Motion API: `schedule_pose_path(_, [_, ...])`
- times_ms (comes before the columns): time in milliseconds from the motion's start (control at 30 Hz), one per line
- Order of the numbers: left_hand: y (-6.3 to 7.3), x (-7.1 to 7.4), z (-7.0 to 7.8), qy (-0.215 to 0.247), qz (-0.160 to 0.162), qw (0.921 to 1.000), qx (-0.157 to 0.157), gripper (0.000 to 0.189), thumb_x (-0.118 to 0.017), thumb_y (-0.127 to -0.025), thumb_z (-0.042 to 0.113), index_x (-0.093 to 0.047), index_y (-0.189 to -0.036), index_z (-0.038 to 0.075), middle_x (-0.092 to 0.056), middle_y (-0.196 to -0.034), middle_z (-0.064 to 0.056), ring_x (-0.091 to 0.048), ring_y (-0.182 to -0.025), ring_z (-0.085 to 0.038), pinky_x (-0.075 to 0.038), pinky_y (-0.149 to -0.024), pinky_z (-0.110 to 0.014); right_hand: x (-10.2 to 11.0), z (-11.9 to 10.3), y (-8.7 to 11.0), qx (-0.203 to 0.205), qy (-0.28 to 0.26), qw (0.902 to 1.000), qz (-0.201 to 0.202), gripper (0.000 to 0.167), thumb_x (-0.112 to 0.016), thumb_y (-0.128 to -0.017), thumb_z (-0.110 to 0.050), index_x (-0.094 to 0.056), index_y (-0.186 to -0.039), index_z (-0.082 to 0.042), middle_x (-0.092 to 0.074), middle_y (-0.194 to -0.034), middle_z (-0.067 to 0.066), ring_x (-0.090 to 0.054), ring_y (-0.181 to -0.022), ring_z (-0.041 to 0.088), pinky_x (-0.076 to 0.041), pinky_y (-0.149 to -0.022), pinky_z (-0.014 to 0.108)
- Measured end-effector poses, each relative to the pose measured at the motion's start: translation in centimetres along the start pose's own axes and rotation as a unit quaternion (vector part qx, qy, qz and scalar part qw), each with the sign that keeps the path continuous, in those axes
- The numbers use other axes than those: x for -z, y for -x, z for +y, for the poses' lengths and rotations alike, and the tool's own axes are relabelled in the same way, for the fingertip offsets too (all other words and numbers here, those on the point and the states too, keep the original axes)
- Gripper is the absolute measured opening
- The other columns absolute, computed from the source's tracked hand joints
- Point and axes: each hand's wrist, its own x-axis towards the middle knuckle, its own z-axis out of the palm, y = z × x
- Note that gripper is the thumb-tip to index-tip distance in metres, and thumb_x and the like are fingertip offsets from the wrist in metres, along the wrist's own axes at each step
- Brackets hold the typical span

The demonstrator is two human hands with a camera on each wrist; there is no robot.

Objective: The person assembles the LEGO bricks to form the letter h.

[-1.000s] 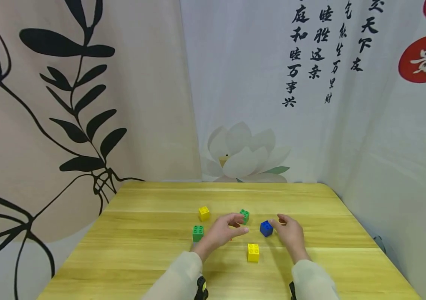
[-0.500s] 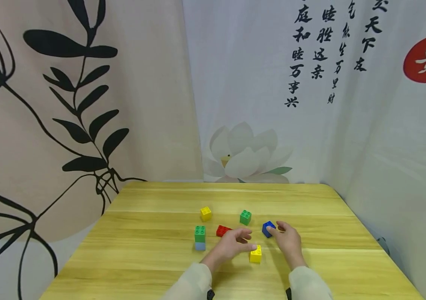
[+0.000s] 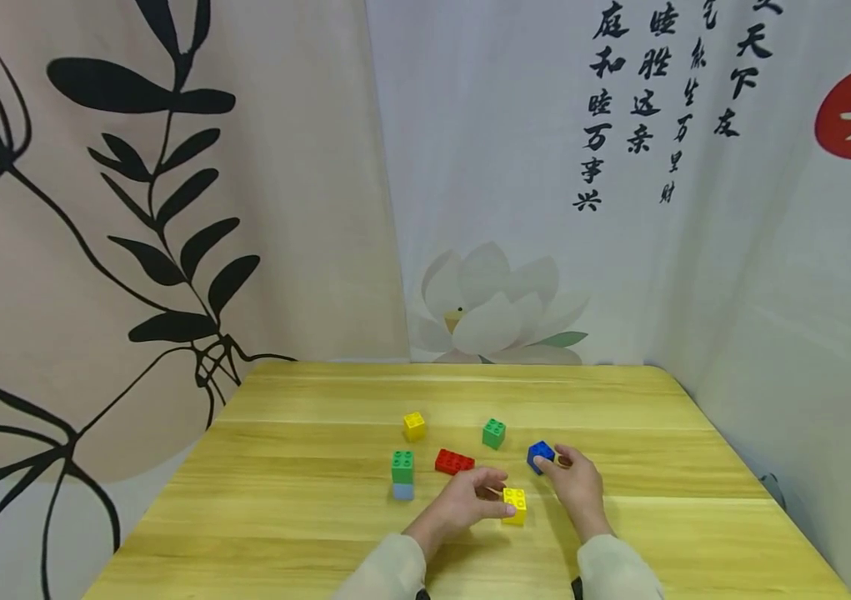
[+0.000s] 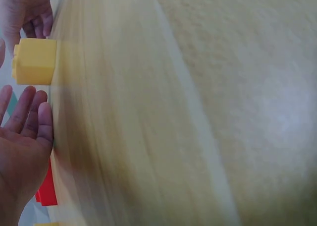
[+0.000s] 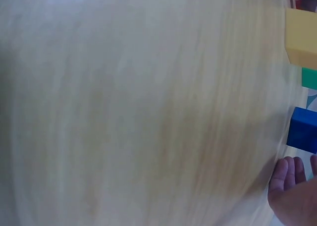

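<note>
My left hand [image 3: 463, 502] is at the near yellow toy brick [image 3: 519, 508], its thumb overlapping the brick's front in the head view. The left wrist view has this yellow brick [image 4: 37, 62] just off the fingertips [image 4: 44, 117], which are fairly straight. By the blue brick [image 3: 541, 452] is my right hand [image 3: 579, 490], thumb across the brick's lower right corner and fingers loosely bent beyond it. In the right wrist view a gap shows between the blue brick [image 5: 302, 129] and the right fingers [image 5: 280, 174].
A red brick [image 3: 453, 461] lies just beyond the left hand. To its left, a green brick [image 3: 402, 465] and a light blue brick [image 3: 402, 492] appear one above the other. Farther back are another yellow brick [image 3: 413, 426] and green brick [image 3: 493, 433] on the wooden table [image 3: 305, 483].
My left hand has come nearer and rightward to the near yellow brick, uncovering the red and light blue bricks. My right hand has edged closer to the blue brick.
</note>
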Motion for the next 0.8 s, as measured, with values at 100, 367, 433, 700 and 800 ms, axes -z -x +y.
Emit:
schedule_pose_path(100, [0.07, -0.07, -0.15, -0.013, 0.006, 0.9999, 0.002, 0.047, -0.083, -0.082, 0.021, -0.066, -0.124, 0.009, -0.065, -0.105, 0.005, -0.060, -0.098, -0.017, -0.051, -0.088, -0.039, -0.10, 0.03, -0.01, 0.003, 0.004, 1.0000, 0.004, 0.061, -0.069, -0.095, -0.031, -0.049, -0.139, 0.006, -0.050, -0.136, 0.033, -0.048, -0.124, 0.046, -0.043, -0.099, 0.057])
schedule_pose_path(367, [0.22, -0.45, -0.44, -0.017, 0.024, 0.9996, 0.002, 0.037, -0.085, -0.080, 0.018, -0.069, -0.113, 0.012, -0.066, -0.099, 0.004, -0.059, -0.093, -0.015, -0.051, -0.086, -0.038, -0.40, 0.15, -0.08, 0.003, 0.010, 0.9999, 0.009, 0.058, -0.070, -0.094, -0.029, -0.051, -0.136, 0.007, -0.052, -0.133, 0.033, -0.049, -0.122, 0.046, -0.044, -0.098, 0.056])
schedule_pose_path(433, [0.20, -0.53, -0.49, -0.018, 0.026, 0.9995, 0.001, 0.034, -0.085, -0.080, 0.017, -0.070, -0.110, 0.013, -0.066, -0.098, 0.004, -0.059, -0.091, -0.014, -0.051, -0.085, -0.037, -0.45, 0.16, -0.13, 0.002, 0.013, 0.9998, 0.012, 0.057, -0.070, -0.094, -0.029, -0.052, -0.135, 0.007, -0.052, -0.133, 0.033, -0.050, -0.121, 0.046, -0.045, -0.097, 0.056])
schedule_pose_path(700, [0.18, -0.56, -0.79, -0.027, 0.032, 0.9991, -0.008, 0.028, -0.082, -0.083, 0.018, -0.070, -0.108, 0.014, -0.066, -0.096, 0.006, -0.059, -0.089, -0.012, -0.051, -0.084, -0.035, -0.46, 0.08, -0.13, 0.004, 0.022, 0.9996, 0.018, 0.054, -0.070, -0.094, -0.027, -0.053, -0.133, 0.008, -0.054, -0.130, 0.032, -0.052, -0.119, 0.046, -0.046, -0.096, 0.056])
schedule_pose_path(800, [0.11, -0.55, -0.81, -0.029, 0.033, 0.9990, -0.006, 0.027, -0.082, -0.083, 0.019, -0.070, -0.107, 0.014, -0.066, -0.097, 0.006, -0.059, -0.089, -0.012, -0.052, -0.085, -0.035, -0.45, 0.12, -0.19, 0.008, 0.025, 0.9995, 0.019, 0.053, -0.069, -0.095, -0.026, -0.054, -0.132, 0.009, -0.055, -0.129, 0.032, -0.052, -0.119, 0.045, -0.046, -0.096, 0.056])
